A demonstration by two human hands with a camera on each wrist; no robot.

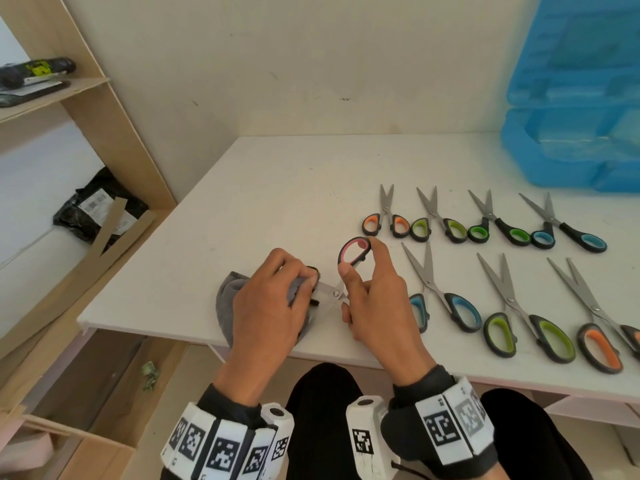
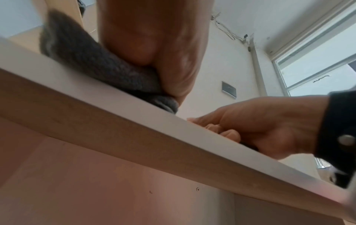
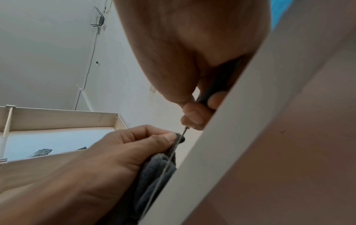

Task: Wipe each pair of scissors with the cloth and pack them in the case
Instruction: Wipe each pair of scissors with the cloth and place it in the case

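Pinching grey cloth [image 1: 228,299] round stiff blades, left hand [image 1: 266,306] wipes; right hand [image 1: 374,299] grips pink-handled scissors [image 1: 353,252] by safer handles.

A white worktop [image 1: 277,188] is set against a cream wall [image 1: 277,64], marked with small scuffs. At the worktop's left edge, wooden shelving [image 1: 104,109] is seen. A window [image 2: 318,60] is shown by the left wrist view, and daylight is admitted through it

Nubbly grey cloth [image 1: 228,299]; shiny metal scissor blades [image 1: 420,268]; smooth matt tabletop [image 1: 277,188].
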